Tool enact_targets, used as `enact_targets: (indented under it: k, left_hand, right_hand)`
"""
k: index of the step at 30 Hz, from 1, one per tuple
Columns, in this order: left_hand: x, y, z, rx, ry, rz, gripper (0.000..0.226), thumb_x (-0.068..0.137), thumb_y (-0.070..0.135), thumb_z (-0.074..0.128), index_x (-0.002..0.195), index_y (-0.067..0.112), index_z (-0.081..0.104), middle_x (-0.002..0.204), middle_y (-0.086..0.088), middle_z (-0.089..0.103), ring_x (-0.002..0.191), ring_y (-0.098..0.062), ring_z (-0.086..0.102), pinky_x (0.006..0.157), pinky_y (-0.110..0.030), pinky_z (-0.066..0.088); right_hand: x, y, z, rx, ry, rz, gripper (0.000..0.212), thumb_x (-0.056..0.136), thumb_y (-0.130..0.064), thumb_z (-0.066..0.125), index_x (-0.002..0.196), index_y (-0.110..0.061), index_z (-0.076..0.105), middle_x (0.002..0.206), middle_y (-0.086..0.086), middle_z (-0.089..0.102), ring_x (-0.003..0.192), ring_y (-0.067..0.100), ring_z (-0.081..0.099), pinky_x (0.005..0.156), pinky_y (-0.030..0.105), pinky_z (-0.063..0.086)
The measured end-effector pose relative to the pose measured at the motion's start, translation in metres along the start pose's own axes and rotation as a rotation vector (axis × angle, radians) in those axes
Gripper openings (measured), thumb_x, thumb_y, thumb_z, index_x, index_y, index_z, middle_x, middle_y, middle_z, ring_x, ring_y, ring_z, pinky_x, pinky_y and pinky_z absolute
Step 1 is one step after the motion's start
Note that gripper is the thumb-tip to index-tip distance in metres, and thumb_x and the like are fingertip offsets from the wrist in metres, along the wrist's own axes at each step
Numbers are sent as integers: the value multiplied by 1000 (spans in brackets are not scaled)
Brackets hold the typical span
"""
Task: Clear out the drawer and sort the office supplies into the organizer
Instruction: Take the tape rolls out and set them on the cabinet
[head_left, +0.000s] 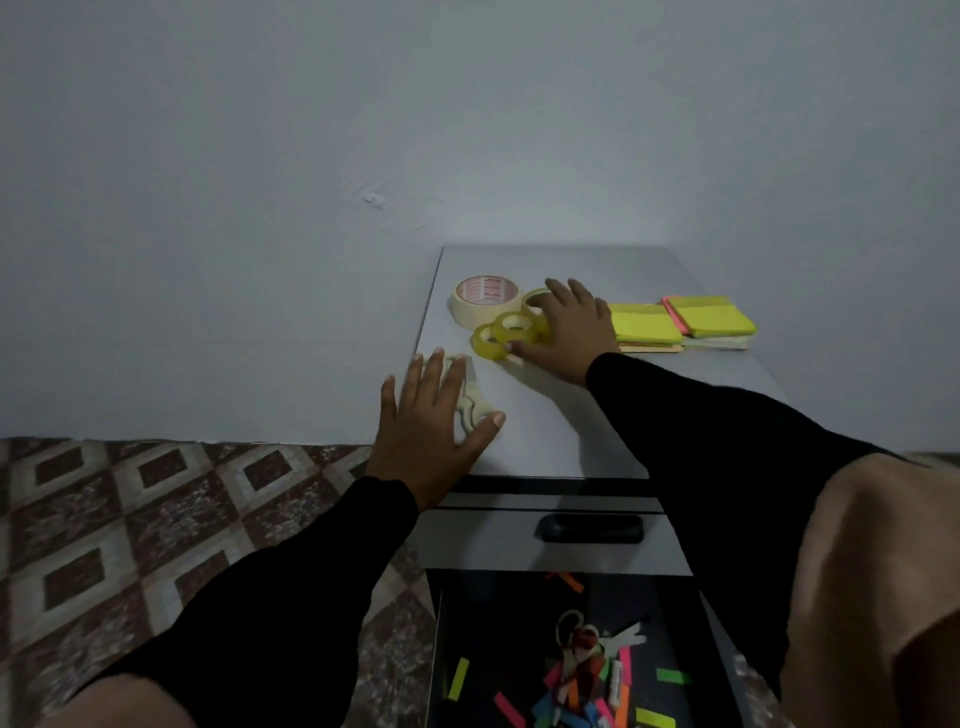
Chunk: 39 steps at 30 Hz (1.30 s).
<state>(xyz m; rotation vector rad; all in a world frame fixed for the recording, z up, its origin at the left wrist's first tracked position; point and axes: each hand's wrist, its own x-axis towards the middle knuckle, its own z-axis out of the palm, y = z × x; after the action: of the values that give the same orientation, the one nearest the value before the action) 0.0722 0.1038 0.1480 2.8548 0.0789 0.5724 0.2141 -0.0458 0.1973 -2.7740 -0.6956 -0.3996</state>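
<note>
I see left hand (434, 415) flat, fingers straight, on cream scissors (470, 402); right hand (563, 327) spread over clear tape rolls (506, 330), masking tape (485, 301) at 11 o'clock. Rolls light, slick: pinch through cores.

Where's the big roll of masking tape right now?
The masking tape sits at the cabinet top's back left, beside the yellow tape rolls under the right hand.

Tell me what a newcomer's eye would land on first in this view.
The bright yellow sticky note pads at the far right of the grey cabinet top stand out most, beside the right hand resting on small yellowish tape rolls. Nearer, the left hand lies flat over pale scissors. Below, the open drawer shows scattered neon paper strips.
</note>
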Motion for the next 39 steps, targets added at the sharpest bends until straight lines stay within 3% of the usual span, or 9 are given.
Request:
enact_targets:
  k: [3, 5, 7, 10, 15, 24, 27, 32, 39]
  left_hand:
    - [-2, 4, -5, -120, 119, 23, 81, 80, 63, 30, 138, 8, 43, 144, -13, 43, 134, -32, 38, 107, -53, 28]
    - [-9, 11, -11, -205, 224, 85, 67, 82, 52, 45, 126, 2, 54, 126, -14, 58, 116, -33, 55, 94, -49, 43]
    - [-22, 21, -18, -274, 306, 141, 56, 82, 43, 52, 120, 2, 58, 116, -11, 63, 105, -31, 60, 88, -43, 48]
    - [-53, 35, -20, -305, 338, 194, 50, 84, 40, 54, 121, 6, 56, 117, -9, 62, 106, -27, 58, 89, -39, 48]
    - [-123, 39, 6, -383, 174, 202, 55, 89, 48, 47, 134, 19, 36, 131, -8, 51, 121, -24, 47, 99, -42, 41]
    - [-200, 44, 68, -261, -194, 40, 88, 79, 78, 28, 143, 19, 35, 143, -4, 43, 133, -24, 37, 109, -37, 26]
    - [-212, 43, 90, -251, -270, 10, 93, 73, 78, 28, 145, 19, 31, 147, -3, 38, 136, -21, 33, 109, -31, 22]
    - [-219, 39, 128, -234, -389, -44, 92, 72, 74, 27, 148, 22, 21, 150, -2, 31, 137, -22, 31, 110, -36, 24]
    - [-215, 37, 176, -181, -516, -85, 91, 72, 73, 28, 149, 26, 19, 150, -4, 31, 134, -27, 34, 107, -40, 29]
  right_hand:
    - [-29, -3, -8, 186, 124, -96, 59, 77, -50, 61, 121, -12, 54, 134, 10, 49, 129, 29, 39, 100, 36, 27]
    - [-57, -6, -16, 292, 151, -142, 58, 72, -52, 50, 110, -9, 58, 115, 12, 58, 112, 33, 49, 93, 38, 28]
    - [-89, -8, -24, 345, 144, -178, 57, 73, -52, 44, 107, -9, 57, 109, 10, 58, 107, 32, 51, 93, 40, 29]
    - [-139, -7, -34, 394, 107, -195, 55, 76, -50, 43, 114, -12, 54, 113, 6, 55, 106, 26, 48, 86, 35, 34]
    - [-210, 6, -27, 388, 71, -246, 46, 81, -34, 56, 121, -10, 51, 119, 7, 54, 108, 24, 48, 89, 34, 39]
    - [-303, 51, 44, 281, -194, -135, 58, 78, -33, 64, 129, -12, 47, 127, 8, 51, 117, 29, 47, 94, 38, 38]
    - [-321, 64, 73, 285, -288, -43, 61, 77, -35, 65, 131, -12, 47, 130, 9, 49, 118, 31, 47, 95, 40, 40]
    - [-335, 76, 114, 246, -451, 31, 63, 81, -32, 68, 134, -14, 41, 137, 9, 42, 123, 29, 41, 98, 35, 36]
    - [-327, 81, 156, 280, -537, 128, 60, 83, -25, 66, 136, -11, 40, 138, 9, 41, 126, 28, 40, 101, 30, 34]
